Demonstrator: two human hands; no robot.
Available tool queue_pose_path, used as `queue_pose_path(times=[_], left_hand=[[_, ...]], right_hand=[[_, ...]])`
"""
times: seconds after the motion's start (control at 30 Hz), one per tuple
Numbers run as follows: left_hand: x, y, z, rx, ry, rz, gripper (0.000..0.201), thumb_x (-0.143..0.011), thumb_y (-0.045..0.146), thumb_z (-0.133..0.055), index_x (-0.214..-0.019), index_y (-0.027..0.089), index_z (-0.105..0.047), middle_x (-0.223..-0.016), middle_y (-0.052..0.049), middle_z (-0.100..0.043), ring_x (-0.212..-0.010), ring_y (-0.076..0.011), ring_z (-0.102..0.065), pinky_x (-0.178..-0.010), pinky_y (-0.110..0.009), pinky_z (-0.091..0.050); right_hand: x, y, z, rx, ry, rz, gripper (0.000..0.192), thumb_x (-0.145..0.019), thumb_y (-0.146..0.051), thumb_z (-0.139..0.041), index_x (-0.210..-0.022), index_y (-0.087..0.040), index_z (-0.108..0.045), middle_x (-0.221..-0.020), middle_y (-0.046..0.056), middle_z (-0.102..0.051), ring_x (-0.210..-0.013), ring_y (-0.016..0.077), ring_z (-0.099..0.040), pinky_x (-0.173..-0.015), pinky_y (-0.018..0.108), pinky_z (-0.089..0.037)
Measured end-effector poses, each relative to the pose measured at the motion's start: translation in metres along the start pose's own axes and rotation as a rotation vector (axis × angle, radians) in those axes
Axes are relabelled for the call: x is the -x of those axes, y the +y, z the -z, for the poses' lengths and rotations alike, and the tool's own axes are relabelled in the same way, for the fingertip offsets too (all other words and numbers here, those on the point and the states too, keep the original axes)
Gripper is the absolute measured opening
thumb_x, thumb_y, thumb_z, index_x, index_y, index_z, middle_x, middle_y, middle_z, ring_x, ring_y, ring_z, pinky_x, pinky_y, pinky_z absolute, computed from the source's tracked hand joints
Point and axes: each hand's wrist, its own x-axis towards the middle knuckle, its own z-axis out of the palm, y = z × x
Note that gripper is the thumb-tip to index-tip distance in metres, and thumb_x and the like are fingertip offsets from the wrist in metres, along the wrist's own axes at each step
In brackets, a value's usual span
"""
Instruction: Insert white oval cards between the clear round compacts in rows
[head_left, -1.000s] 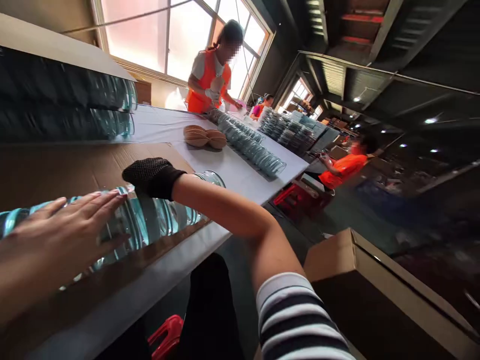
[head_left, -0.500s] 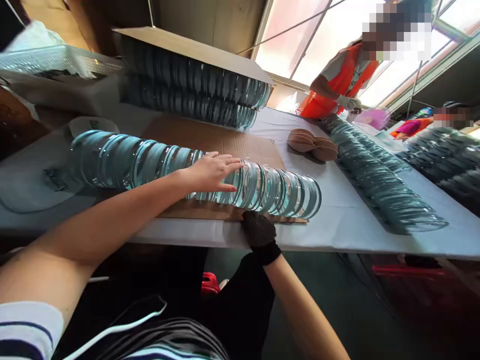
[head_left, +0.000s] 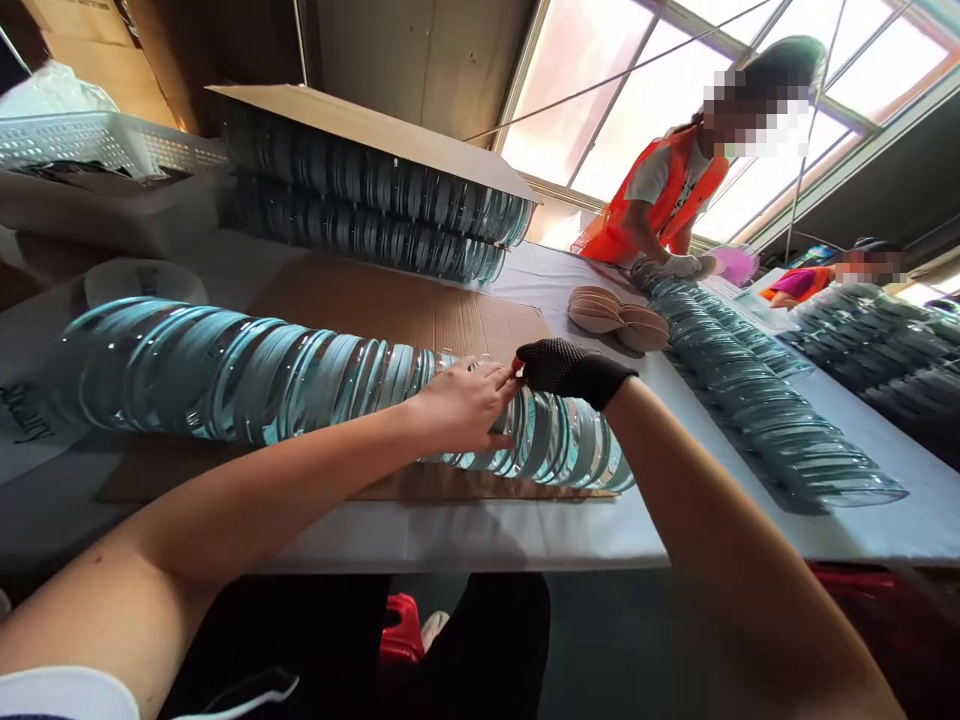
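Glassware row (head_left: 259, 375) on cardboard (head_left: 457, 322), left fingers (head_left: 487, 377) apart atop, right fingers (head_left: 541, 358) bunched, grip unclear, basket (head_left: 64, 135) holding dark pieces (head_left: 97, 172)

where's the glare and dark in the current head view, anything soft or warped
Head view: the pale multi-paned window is nearly blown out; glints streak the row of clear blue-green glass pieces; the floor under the white-covered table is dark. Also head view: the bare right forearm looks soft and stretched toward the corner.

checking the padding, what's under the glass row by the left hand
Cardboard shows along the near and far sides of the glass row. Directly beneath is covered, so I can't tell whether it's one sheet.
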Motion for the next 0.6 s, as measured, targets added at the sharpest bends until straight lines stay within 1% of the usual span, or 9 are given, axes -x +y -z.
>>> queue_pose_path(times=[0.07, 0.17, 0.23, 0.37, 0.47, 0.53, 0.6], left_hand=[[0.001, 0.000, 0.001, -0.020, -0.010, -0.003, 0.084, -0.089, 0.065, -0.045, -0.150, 0.008, -0.034, -0.155, -0.019, -0.037, -0.140, -0.0310, -0.037, -0.111, -0.048, -0.029], [0.002, 0.000, 0.004, -0.032, -0.031, -0.015, 0.083, -0.090, 0.065, -0.043, -0.150, 0.007, -0.033, -0.155, -0.019, -0.036, -0.141, -0.0313, -0.036, -0.112, -0.049, -0.028], [0.002, 0.001, 0.004, -0.027, -0.034, -0.013, 0.085, -0.090, 0.065, -0.043, -0.151, 0.007, -0.031, -0.155, -0.019, -0.036, -0.141, -0.0315, -0.036, -0.112, -0.049, -0.028], [0.002, 0.002, 0.003, -0.005, -0.038, 0.017, 0.084, -0.090, 0.064, -0.044, -0.151, 0.009, -0.031, -0.155, -0.017, -0.038, -0.141, -0.0309, -0.036, -0.113, -0.049, -0.027], [0.000, -0.001, 0.004, 0.019, -0.027, 0.030, 0.081, -0.089, 0.063, -0.045, -0.151, 0.011, -0.033, -0.155, -0.015, -0.037, -0.142, -0.0291, -0.036, -0.115, -0.047, -0.026], [0.001, -0.001, 0.006, 0.037, -0.017, 0.024, 0.080, -0.088, 0.061, -0.048, -0.150, 0.013, -0.035, -0.155, -0.013, -0.039, -0.141, -0.0284, -0.037, -0.115, -0.045, -0.027], [0.005, 0.002, 0.007, 0.052, -0.001, 0.014, 0.078, -0.085, 0.058, -0.053, -0.148, 0.014, -0.037, -0.153, -0.013, -0.042, -0.139, -0.0286, -0.040, -0.114, -0.044, -0.029]], right_hand=[[-0.007, 0.002, 0.000, 0.013, -0.063, 0.013, 0.038, -0.077, -0.012, -0.061, -0.113, -0.012, -0.071, -0.103, 0.011, -0.074, -0.092, 0.0204, -0.069, -0.082, 0.026, -0.051], [-0.012, 0.004, 0.003, 0.036, -0.113, 0.001, 0.041, -0.076, -0.014, -0.063, -0.116, -0.009, -0.069, -0.104, 0.014, -0.073, -0.093, 0.0220, -0.068, -0.082, 0.028, -0.051], [-0.013, 0.006, 0.004, 0.003, -0.155, 0.004, 0.041, -0.075, -0.013, -0.063, -0.116, -0.009, -0.070, -0.102, 0.013, -0.074, -0.089, 0.0201, -0.068, -0.081, 0.027, -0.051], [-0.011, 0.011, 0.007, -0.159, -0.216, 0.008, 0.042, -0.075, -0.008, -0.061, -0.116, -0.006, -0.069, -0.095, 0.010, -0.075, -0.078, 0.0145, -0.065, -0.073, 0.023, -0.050], [-0.004, 0.013, 0.010, -0.203, -0.177, 0.011, 0.041, -0.079, -0.006, -0.056, -0.118, -0.004, -0.068, -0.092, 0.010, -0.075, -0.074, 0.0130, -0.064, -0.070, 0.022, -0.050], [0.003, 0.007, 0.013, -0.153, -0.129, 0.020, 0.036, -0.080, -0.005, -0.055, -0.113, -0.003, -0.070, -0.094, 0.011, -0.075, -0.078, 0.0144, -0.064, -0.073, 0.023, -0.049], [0.014, -0.006, 0.015, -0.083, -0.097, -0.007, 0.029, -0.082, -0.007, -0.057, -0.106, -0.003, -0.073, -0.098, 0.013, -0.074, -0.085, 0.0168, -0.065, -0.078, 0.025, -0.048]])
